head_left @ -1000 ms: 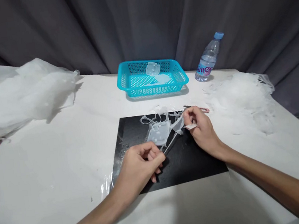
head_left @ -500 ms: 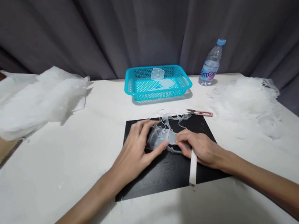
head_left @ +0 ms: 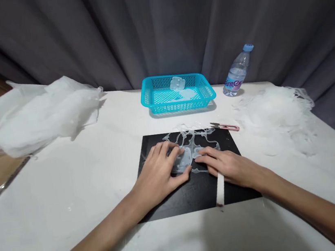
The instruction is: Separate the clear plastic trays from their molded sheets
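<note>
A translucent moulded plastic sheet (head_left: 182, 161), with rounded panels and thin stringy edges, lies flat on a black mat (head_left: 177, 200). My left hand (head_left: 162, 167) rests over its left part, fingers spread and pressing down, nothing gripped. On the right part, the fingertips of my right hand (head_left: 226, 165) touch a smaller panel (head_left: 197, 152). A flat white strip (head_left: 220, 188) with a dark reddish end pokes out from under that palm toward me; the curled lower fingers hold it, and its other end is hidden.
Pink-handled thread snips (head_left: 225, 127) lie at the mat's far right corner. Behind stand a blue basket (head_left: 180, 107) with translucent pieces (head_left: 177, 83) and a water bottle (head_left: 235, 76). A heap of clear scraps (head_left: 277, 115) lies right, white plastic bags (head_left: 42, 113) left.
The plastic sheet now lies flatter and more spread out on the mat. My left hand has shifted slightly right and down onto it; my right fingers have straightened from a pinch.
</note>
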`<state>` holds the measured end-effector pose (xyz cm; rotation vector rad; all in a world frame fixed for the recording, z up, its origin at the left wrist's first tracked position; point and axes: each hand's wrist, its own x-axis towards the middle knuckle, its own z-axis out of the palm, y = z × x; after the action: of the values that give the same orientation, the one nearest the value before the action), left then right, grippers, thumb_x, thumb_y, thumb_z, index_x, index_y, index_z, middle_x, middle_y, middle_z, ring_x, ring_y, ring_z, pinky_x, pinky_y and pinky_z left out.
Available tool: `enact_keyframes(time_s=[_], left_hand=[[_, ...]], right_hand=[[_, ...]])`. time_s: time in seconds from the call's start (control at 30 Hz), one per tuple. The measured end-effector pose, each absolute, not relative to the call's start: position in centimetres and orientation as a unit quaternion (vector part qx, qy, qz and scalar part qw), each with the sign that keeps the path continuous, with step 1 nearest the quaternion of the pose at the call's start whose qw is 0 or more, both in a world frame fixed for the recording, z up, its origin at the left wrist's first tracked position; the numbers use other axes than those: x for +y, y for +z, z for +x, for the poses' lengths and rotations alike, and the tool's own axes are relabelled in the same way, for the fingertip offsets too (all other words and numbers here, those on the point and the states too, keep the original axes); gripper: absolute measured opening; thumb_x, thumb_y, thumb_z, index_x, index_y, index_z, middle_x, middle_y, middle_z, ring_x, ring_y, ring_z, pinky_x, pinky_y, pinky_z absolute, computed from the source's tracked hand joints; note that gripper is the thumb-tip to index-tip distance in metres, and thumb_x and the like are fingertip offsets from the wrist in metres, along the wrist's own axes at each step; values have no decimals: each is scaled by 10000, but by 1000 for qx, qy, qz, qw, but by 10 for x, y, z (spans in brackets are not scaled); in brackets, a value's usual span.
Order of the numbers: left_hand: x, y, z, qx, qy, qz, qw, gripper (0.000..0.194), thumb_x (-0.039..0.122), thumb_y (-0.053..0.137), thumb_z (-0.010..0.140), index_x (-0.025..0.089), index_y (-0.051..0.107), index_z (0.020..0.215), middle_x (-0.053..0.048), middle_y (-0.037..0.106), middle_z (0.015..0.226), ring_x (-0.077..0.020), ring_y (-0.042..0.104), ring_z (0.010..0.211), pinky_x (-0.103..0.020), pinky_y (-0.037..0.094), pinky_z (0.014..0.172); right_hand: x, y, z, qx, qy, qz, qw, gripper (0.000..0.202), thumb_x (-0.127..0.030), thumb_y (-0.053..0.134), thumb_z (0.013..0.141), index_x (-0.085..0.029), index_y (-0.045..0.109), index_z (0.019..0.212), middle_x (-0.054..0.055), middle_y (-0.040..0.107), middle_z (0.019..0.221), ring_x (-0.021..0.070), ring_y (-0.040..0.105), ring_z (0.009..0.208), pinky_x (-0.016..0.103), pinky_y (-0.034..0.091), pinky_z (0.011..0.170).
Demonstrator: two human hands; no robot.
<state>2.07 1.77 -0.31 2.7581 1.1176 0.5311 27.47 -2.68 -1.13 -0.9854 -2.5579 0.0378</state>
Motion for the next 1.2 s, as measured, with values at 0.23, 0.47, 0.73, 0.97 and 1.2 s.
enact_keyframes(time_s=[0.23,0.47,0.73,0.97,1.2], left_hand=[[8,-3,24,342,198,917,47,310,295,558,1024,238,651,1313,-121,556,1200,-320,525,1105,-524,476,974],[9,-1,24,272,182,944,49,250,180,509,1034,194,697,1199,-107,662,1293,-312,537,1245,-477,441,1043],[4,6,31,286,179,941,-13,242,181,521,1015,187,743,1113,-84,735,1095,-277,612,964,-446,453,893],[-2,12,30,367,197,908,42,331,346,451,1087,175,728,1026,-103,706,1071,-294,571,973,-452,420,877],[8,10,29,401,228,768,444,396,511,489,1075,222,737,965,-18,736,982,-228,622,974,-370,471,929]], right_hand=[[-27,-11,264,-833,110,-457,290,93,-291,535,1090,-205,553,1118,60,707,965,199,731,801,303,555,663],[-19,-4,262,-797,160,-504,292,148,-240,489,1078,-216,634,1064,69,717,1016,218,707,902,326,503,767],[5,-14,305,-541,132,-667,495,162,-347,522,1000,-244,463,890,10,625,784,181,595,664,304,459,614],[-22,-9,265,-683,61,-515,514,56,-218,564,1055,-220,567,1112,45,705,973,158,703,817,268,557,672],[-46,-17,233,-849,28,-308,429,139,-223,629,1040,-195,572,1164,74,756,1030,186,748,954,278,604,754]])
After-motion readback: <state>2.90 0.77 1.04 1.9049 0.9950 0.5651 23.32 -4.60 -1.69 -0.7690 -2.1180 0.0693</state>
